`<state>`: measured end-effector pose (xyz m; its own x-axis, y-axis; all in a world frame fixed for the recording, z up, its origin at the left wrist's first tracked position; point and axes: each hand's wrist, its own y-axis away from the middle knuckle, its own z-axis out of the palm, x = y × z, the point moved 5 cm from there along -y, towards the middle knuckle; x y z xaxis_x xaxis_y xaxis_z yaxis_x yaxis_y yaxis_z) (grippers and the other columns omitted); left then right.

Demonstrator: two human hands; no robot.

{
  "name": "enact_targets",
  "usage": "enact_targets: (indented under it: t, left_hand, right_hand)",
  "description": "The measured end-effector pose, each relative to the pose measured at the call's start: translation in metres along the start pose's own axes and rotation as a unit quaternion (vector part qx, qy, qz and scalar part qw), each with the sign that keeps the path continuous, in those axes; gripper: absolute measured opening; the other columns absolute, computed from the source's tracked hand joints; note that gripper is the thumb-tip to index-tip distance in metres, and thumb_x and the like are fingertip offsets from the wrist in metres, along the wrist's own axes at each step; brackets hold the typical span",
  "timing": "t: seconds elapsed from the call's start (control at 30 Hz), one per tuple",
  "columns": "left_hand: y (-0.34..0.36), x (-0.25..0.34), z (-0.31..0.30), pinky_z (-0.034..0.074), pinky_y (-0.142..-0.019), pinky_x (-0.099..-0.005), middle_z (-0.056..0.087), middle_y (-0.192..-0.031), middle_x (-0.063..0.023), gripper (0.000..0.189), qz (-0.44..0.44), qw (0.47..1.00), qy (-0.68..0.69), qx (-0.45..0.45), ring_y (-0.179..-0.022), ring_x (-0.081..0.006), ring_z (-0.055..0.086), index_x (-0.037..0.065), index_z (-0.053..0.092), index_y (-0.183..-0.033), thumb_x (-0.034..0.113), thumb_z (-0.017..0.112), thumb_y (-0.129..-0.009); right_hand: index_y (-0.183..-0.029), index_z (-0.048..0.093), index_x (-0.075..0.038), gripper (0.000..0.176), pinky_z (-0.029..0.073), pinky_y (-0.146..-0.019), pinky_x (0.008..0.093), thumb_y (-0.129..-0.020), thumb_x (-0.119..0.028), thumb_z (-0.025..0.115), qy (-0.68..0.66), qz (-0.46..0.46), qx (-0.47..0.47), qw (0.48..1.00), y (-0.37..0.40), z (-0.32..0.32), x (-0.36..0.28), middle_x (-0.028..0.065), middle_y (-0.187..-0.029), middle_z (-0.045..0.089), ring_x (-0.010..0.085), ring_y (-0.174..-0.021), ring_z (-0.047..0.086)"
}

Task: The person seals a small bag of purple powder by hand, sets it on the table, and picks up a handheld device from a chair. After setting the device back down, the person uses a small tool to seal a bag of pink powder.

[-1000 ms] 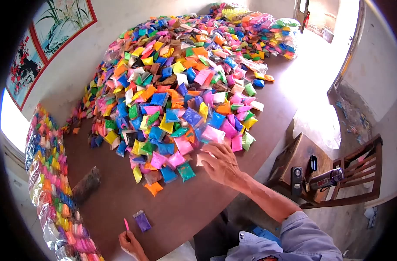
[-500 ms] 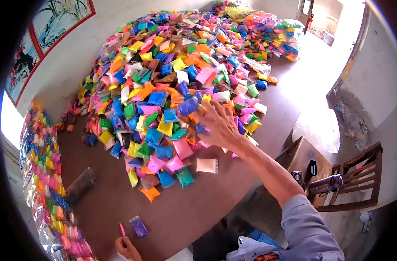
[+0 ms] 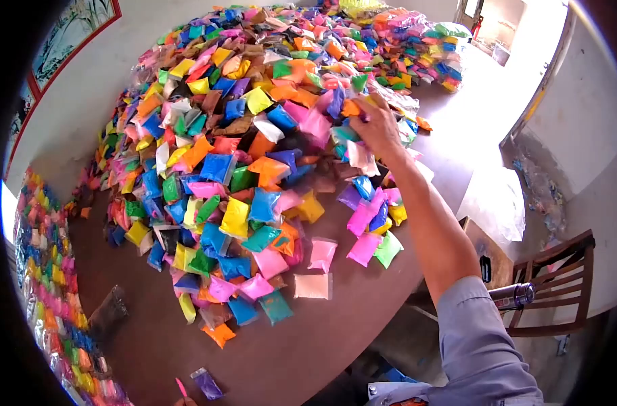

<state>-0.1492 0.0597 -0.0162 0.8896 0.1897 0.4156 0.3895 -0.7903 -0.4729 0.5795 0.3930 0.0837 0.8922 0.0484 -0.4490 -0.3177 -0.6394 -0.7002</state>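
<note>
A large heap of small clear packets (image 3: pixel 234 216) in many colours covers the table (image 3: pixel 349 331). On the heap's right side is my right hand (image 3: pixel 379 128), its fingers apart and bent among the packets. An orange packet (image 3: pixel 351 108) shows at its fingertips; no firm grip is visible. At the bottom edge, only a sliver of my left hand (image 3: pixel 185 402) shows, closed on a slim pink stick (image 3: pixel 181 387) that points up. Beside it lies a purple packet (image 3: pixel 206 384). A pale peach packet (image 3: pixel 312 285) and a pink packet (image 3: pixel 322 254) lie at the heap's near edge.
A long clear bag of coloured packets (image 3: pixel 48 271) stands along the left. Near it a dark clear bag (image 3: pixel 109 310) lies on the table. At the right are a wooden chair (image 3: pixel 555 284), a dark flask (image 3: pixel 515 296) and a white plastic sheet (image 3: pixel 494 203).
My right hand has moved up and right over the heap. Packets on the heap's right have shifted, leaving a gap near the front. The view has tilted, so my left hand is lower in it.
</note>
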Motion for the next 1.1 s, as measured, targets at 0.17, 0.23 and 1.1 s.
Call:
enact_targets:
  t: [0.17,0.23,1.1]
  left_hand:
    - [-0.001,0.007,-0.002,0.055,-0.071,-0.0428,0.074,-0.086,-0.0177,0.022,-0.016,1.0,0.006,-0.015,-0.073,-0.0301,0.067,-0.004,0.075,-0.096,0.017,0.076,-0.094]
    - [-0.001,0.009,-0.005,0.054,-0.068,-0.0429,0.073,-0.085,-0.0179,0.022,0.0,1.0,0.029,-0.002,-0.071,-0.0295,0.066,-0.005,0.074,-0.095,0.017,0.075,-0.094]
    - [0.0,0.001,-0.001,0.055,-0.072,-0.0425,0.074,-0.088,-0.0153,0.023,-0.004,1.0,0.005,-0.015,-0.078,-0.0302,0.069,-0.002,0.074,-0.096,0.021,0.074,-0.097]
  right_hand:
    - [-0.126,0.075,-0.018,0.042,0.053,-0.094,0.0438,-0.085,-0.025,0.079,0.021,0.122,-0.01,0.992,0.004,-0.018,0.059,0.0153,-0.115,0.065,0.0353,-0.107,0.067]
    - [-0.128,0.075,-0.019,0.044,0.052,-0.098,0.0426,-0.085,-0.029,0.078,0.05,0.131,-0.007,0.99,0.01,-0.025,0.078,0.0154,-0.121,0.065,0.0352,-0.112,0.067]
    - [-0.133,0.071,-0.014,0.063,0.038,-0.114,0.0552,-0.077,-0.041,0.084,0.09,0.126,-0.096,0.983,0.116,-0.022,-0.014,0.0175,-0.149,0.054,0.0375,-0.144,0.045]
